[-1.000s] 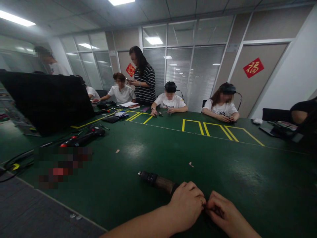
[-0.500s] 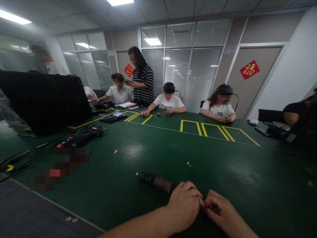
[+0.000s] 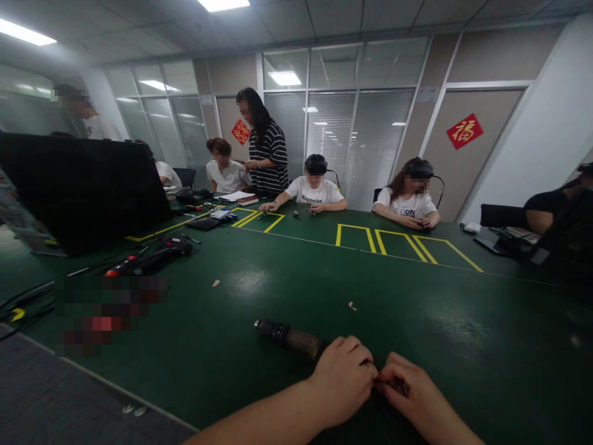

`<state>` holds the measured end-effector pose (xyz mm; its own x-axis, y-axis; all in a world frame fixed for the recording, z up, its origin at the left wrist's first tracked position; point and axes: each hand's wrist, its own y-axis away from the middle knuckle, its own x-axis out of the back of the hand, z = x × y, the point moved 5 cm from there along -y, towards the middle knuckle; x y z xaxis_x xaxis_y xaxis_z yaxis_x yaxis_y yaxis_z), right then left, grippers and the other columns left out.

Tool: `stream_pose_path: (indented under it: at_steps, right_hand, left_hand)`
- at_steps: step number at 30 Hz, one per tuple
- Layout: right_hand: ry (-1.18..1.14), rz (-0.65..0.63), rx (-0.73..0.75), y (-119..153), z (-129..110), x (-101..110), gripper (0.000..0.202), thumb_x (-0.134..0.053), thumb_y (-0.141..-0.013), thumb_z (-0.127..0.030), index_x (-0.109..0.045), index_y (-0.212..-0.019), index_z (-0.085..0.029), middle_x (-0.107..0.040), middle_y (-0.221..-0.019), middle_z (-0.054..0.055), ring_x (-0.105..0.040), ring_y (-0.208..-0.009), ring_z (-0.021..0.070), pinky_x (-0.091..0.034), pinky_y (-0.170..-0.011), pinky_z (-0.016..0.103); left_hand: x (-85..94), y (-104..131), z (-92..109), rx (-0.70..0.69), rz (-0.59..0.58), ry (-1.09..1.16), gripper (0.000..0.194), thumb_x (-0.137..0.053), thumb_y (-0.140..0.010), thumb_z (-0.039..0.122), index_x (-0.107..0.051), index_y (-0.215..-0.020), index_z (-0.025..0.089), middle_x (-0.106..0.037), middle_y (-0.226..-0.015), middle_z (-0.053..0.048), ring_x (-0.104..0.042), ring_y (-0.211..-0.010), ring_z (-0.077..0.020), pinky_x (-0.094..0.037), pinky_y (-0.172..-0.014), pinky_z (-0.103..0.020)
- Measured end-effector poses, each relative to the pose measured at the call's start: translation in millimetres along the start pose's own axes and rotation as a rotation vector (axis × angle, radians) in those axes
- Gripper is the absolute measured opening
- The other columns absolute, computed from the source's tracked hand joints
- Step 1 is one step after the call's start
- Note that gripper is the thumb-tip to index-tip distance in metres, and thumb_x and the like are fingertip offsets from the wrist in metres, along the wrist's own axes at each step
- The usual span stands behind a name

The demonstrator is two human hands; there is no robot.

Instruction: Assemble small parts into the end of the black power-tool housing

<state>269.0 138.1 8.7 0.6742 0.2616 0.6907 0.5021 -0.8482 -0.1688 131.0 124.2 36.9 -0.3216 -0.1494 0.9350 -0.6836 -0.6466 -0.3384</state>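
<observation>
A dark electric screwdriver (image 3: pixel 299 341) lies on the green table, its black collar and small metal tip pointing left. My left hand (image 3: pixel 345 383) is closed over its rear end, which the fingers cover. Just to the right, my right hand (image 3: pixel 410 389) is pinched shut, thumb and forefinger meeting the left fingertips. What it pinches is hidden; something dark shows under both palms, too dim to name.
Small pale scraps (image 3: pixel 353 306) lie beyond my hands. At left are a black and red tool (image 3: pixel 162 255), cables (image 3: pixel 28 303) and a large black box (image 3: pixel 88 191). Yellow tape outlines (image 3: pixel 356 226) mark the far side, where several people sit and one stands.
My hands stay closed at the screwdriver's rear end with barely any shift. Across the table, the seated person at left has drawn an arm back.
</observation>
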Motion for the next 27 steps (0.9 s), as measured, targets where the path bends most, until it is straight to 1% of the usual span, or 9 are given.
stream_pose_path:
  at_steps: [3, 7, 14, 19, 21, 23, 27]
  right_hand:
    - [-0.028, -0.001, -0.013, 0, -3, 0, 0.018, -0.048, -0.084, -0.024, -0.056, -0.069, -0.018, -0.049, -0.074, 0.0, -0.05, -0.065, 0.0149, -0.036, -0.055, 0.022]
    - [-0.026, -0.018, -0.024, -1, -4, 1, 0.02, -0.049, -0.085, -0.027, -0.055, -0.068, -0.018, -0.049, -0.075, 0.0, -0.05, -0.065, 0.0152, -0.035, -0.055, 0.022]
    - [-0.001, -0.038, -0.014, 0, 2, -1, 0.017, -0.049, -0.085, -0.025, -0.054, -0.07, -0.019, -0.049, -0.076, 0.0, -0.049, -0.066, 0.0148, -0.035, -0.056, 0.021]
    - [0.001, -0.037, -0.004, 0, 1, -1, 0.014, -0.047, -0.083, -0.021, -0.054, -0.07, -0.019, -0.049, -0.076, 0.0, -0.05, -0.067, 0.0147, -0.035, -0.057, 0.021]
    - [0.0, -0.044, -0.005, 0, 0, -1, 0.014, -0.047, -0.083, -0.021, -0.054, -0.071, -0.019, -0.049, -0.076, 0.0, -0.049, -0.067, 0.0147, -0.035, -0.057, 0.021]
    - [0.0, -0.041, -0.006, 0, 1, -1, 0.015, -0.047, -0.083, -0.021, -0.053, -0.07, -0.019, -0.048, -0.075, -0.001, -0.049, -0.066, 0.0144, -0.034, -0.056, 0.021]
    - [-0.018, -0.04, -0.004, 1, 0, -2, 0.014, -0.047, -0.082, -0.021, -0.053, -0.07, -0.018, -0.047, -0.075, 0.0, -0.048, -0.065, 0.0141, -0.035, -0.055, 0.021]
  left_hand:
    - [2.4, 0, -4, 0.064, -0.001, 0.084, 0.016, -0.058, -0.088, 0.038, -0.061, -0.096, 0.024, -0.059, -0.101, 0.003, -0.046, -0.099, -0.0178, -0.037, -0.081, -0.031]
    - [0.2, -2, -6, 0.086, -0.031, 0.079, 0.012, -0.056, -0.091, 0.034, -0.062, -0.094, 0.025, -0.059, -0.102, 0.004, -0.046, -0.098, -0.0174, -0.037, -0.081, -0.031]
    - [-11.2, -2, 0, -0.004, -0.017, -0.112, 0.013, -0.052, -0.093, 0.03, -0.059, -0.095, 0.019, -0.06, -0.099, 0.0, -0.047, -0.094, -0.0187, -0.037, -0.076, -0.032]
    - [-11.3, -1, 6, -0.091, -0.001, -0.159, 0.008, -0.052, -0.092, 0.021, -0.057, -0.094, 0.015, -0.058, -0.095, -0.002, -0.046, -0.096, -0.0192, -0.036, -0.081, -0.033]
    - [-11.0, -2, 6, -0.085, -0.001, -0.164, 0.007, -0.052, -0.092, 0.02, -0.057, -0.092, 0.015, -0.058, -0.094, -0.003, -0.047, -0.095, -0.0192, -0.037, -0.081, -0.033]
    - [-9.7, -2, 6, -0.065, 0.003, -0.15, 0.008, -0.053, -0.091, 0.022, -0.057, -0.091, 0.015, -0.058, -0.093, -0.003, -0.047, -0.094, -0.0194, -0.037, -0.08, -0.033]
    - [-1.7, -1, 5, -0.054, 0.002, -0.114, 0.012, -0.051, -0.092, 0.026, -0.057, -0.094, 0.015, -0.057, -0.094, -0.003, -0.047, -0.096, -0.0197, -0.038, -0.081, -0.033]
